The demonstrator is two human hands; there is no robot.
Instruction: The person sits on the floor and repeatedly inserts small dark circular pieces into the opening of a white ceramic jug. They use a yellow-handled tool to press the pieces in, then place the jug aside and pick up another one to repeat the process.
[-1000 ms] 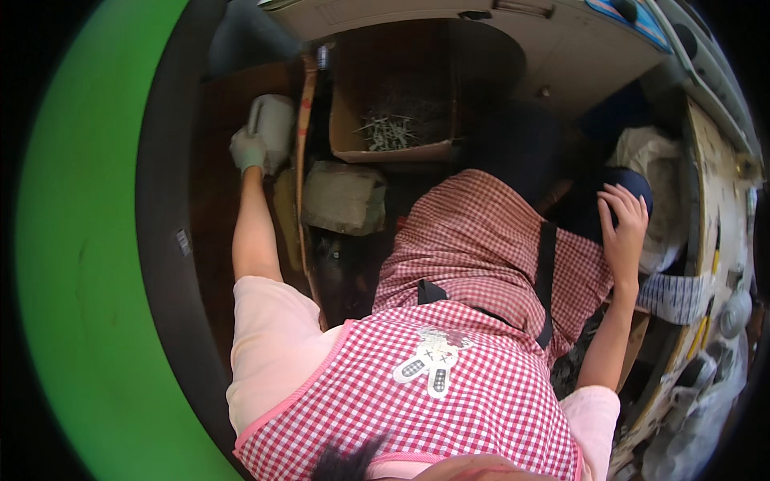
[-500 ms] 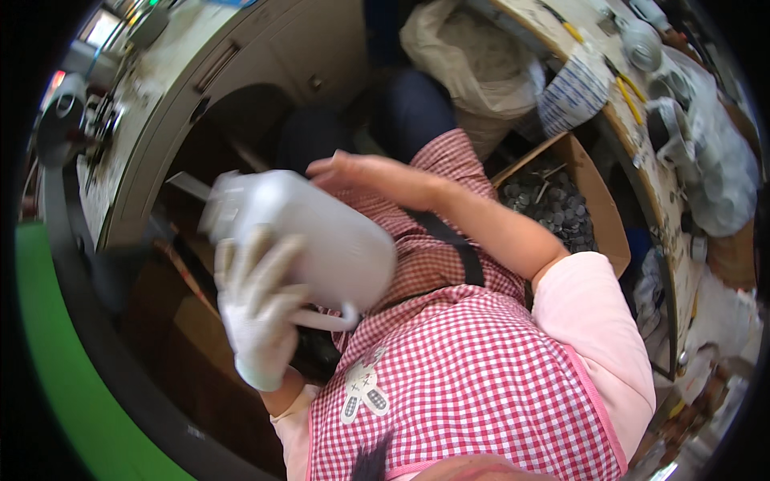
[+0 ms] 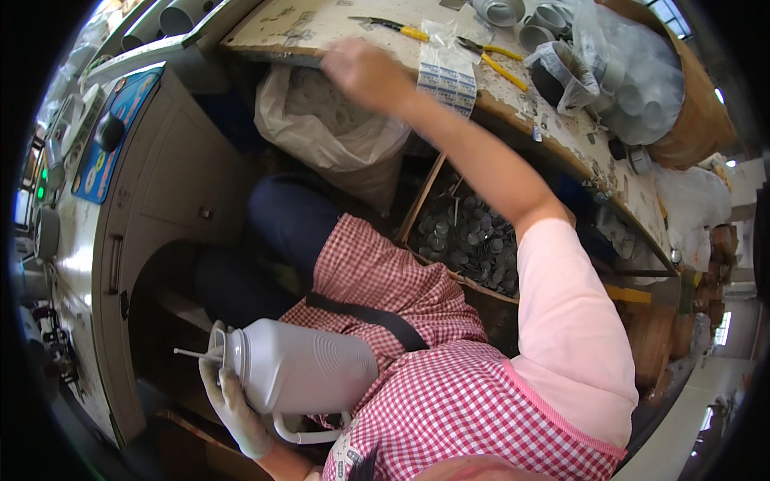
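My left hand (image 3: 233, 409), in a white glove, grips the rim of a grey plastic jug (image 3: 309, 369) with a wide neck and a side handle. The jug lies on its side against my lap, mouth to the left. A thin pale strip (image 3: 194, 354) sticks out at its mouth; what it belongs to I cannot make out. My bare right hand (image 3: 362, 72) is stretched out at the bench's near edge, above a white sack (image 3: 337, 148) of pale pieces. Motion blurs its fingers, and nothing held shows.
On the bench (image 3: 297, 28) lie yellow-handled pliers (image 3: 501, 64), another yellow-handled tool (image 3: 393, 28) and a sheet of printed labels (image 3: 447, 86). A carton of dark grey discs (image 3: 465, 232) stands below. Plastic-wrapped grey parts (image 3: 642, 88) fill the right; a cabinet (image 3: 172, 168) stands left.
My view has turned toward the right bench. My right arm has reached out from beside the jug to the bench edge. The jug has come down to my lap, my left hand now at its mouth.
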